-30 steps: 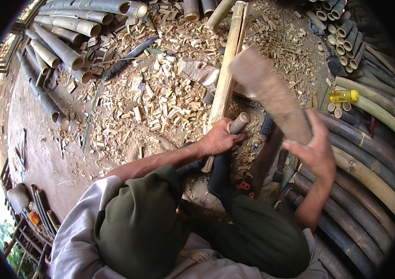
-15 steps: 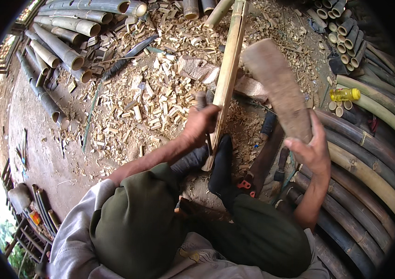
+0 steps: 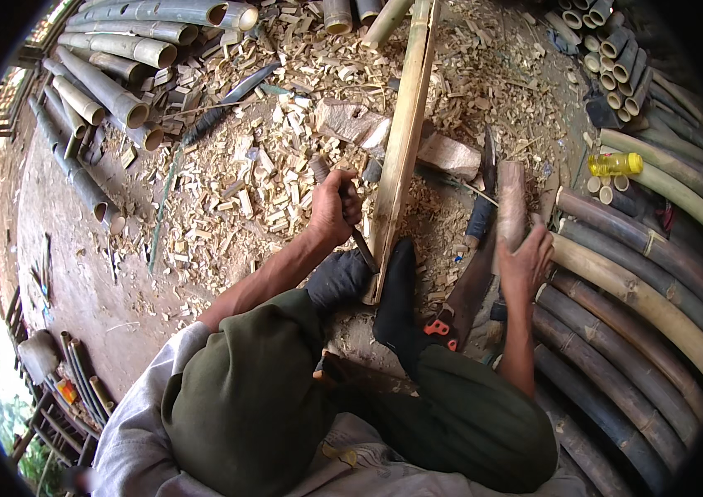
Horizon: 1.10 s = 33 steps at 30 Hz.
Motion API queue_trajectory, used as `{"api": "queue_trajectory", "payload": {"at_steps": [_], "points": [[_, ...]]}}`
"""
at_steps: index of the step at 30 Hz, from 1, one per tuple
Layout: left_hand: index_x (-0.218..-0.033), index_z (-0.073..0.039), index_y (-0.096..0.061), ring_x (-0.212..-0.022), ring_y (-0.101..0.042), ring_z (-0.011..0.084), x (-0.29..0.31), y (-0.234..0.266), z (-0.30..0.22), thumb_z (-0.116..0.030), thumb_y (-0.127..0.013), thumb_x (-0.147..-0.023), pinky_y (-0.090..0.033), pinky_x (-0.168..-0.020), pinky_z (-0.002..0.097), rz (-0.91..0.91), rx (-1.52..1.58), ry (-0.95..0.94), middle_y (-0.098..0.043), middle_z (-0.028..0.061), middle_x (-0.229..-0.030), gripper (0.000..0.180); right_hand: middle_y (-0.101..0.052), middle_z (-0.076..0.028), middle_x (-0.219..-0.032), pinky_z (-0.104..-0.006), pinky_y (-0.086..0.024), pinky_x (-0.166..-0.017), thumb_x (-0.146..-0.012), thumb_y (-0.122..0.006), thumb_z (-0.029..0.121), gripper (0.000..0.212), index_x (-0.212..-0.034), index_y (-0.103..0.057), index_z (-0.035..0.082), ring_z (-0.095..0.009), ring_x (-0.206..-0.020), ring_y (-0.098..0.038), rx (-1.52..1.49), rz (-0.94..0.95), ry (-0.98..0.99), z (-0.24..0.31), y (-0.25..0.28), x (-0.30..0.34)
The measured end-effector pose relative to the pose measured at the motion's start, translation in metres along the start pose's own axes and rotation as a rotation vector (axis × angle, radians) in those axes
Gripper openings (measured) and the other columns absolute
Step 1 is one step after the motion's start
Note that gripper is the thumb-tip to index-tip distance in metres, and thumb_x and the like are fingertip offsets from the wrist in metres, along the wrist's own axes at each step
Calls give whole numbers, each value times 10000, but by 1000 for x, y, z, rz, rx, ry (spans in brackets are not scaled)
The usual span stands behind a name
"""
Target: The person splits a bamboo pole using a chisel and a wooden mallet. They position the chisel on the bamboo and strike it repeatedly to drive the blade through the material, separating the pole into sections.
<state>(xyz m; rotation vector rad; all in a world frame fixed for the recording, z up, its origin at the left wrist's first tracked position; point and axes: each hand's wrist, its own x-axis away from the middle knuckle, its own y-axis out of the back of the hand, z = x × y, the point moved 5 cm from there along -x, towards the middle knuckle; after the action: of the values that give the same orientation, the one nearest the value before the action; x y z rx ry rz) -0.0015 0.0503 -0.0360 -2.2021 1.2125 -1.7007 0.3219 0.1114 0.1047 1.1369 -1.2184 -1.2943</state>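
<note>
My left hand [image 3: 335, 209] is closed round a chisel [image 3: 318, 169]. Its handle end sticks out above the fist, and the blade slants down to the near end of a long split bamboo piece [image 3: 401, 157]. That piece lies on a pale wood block [image 3: 451, 156], its lower end between my dark-covered feet [image 3: 395, 290]. In my right hand [image 3: 525, 258], to the right of the bamboo, is a wooden mallet [image 3: 512, 197], seen narrow side on and apart from the chisel. The right fingers are wrapped round its lower part.
Wood chips [image 3: 244, 174] cover the ground ahead. A handsaw [image 3: 476, 286] with orange grip parts and a dark-handled long knife [image 3: 481, 217] lie right of my feet. Bamboo poles [image 3: 625, 290] line the right side; more poles [image 3: 120, 50] lie far left. A yellow bottle [image 3: 616, 164] rests on the right.
The chisel has tilted, its handle end swinging left and my left fist shifting slightly left. My right hand has drawn in to the left and turned the mallet from broad face to narrow side.
</note>
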Motion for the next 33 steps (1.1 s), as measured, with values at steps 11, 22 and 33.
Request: {"api": "queue_trajectory", "payload": {"at_steps": [11, 22, 33], "points": [[-671, -150, -443, -450, -308, 119, -3, -7, 4, -286, -596, -914, -236, -414, 293, 34, -23, 14, -320, -39, -530, 318, -678, -211, -665, -481, -558, -707, -800, -785, 340, 389, -761, -717, -41, -389, -707, -716, -419, 925, 309, 117, -103, 124], [-694, -156, -491, -437, -316, 68, 32, -29, -56, -260, -626, -947, -242, -392, 259, 153, -111, -174, -365, -75, -539, 305, -617, -18, -611, -286, -373, -448, -767, -773, 247, 265, -731, -663, 8, -79, -510, -515, -986, 1376, 8, 87, -76, 116], [-1034, 27, -628, -833, -609, 298, 13, 83, -81, -224, -680, -810, -522, -731, 483, -450, -1598, -639, -616, 185, -907, 340, -594, -23, -595, -261, -390, -398, -917, -771, 254, 294, -831, -646, 3, -97, -452, -551, -893, 1503, 12, 108, -100, 127]]}}
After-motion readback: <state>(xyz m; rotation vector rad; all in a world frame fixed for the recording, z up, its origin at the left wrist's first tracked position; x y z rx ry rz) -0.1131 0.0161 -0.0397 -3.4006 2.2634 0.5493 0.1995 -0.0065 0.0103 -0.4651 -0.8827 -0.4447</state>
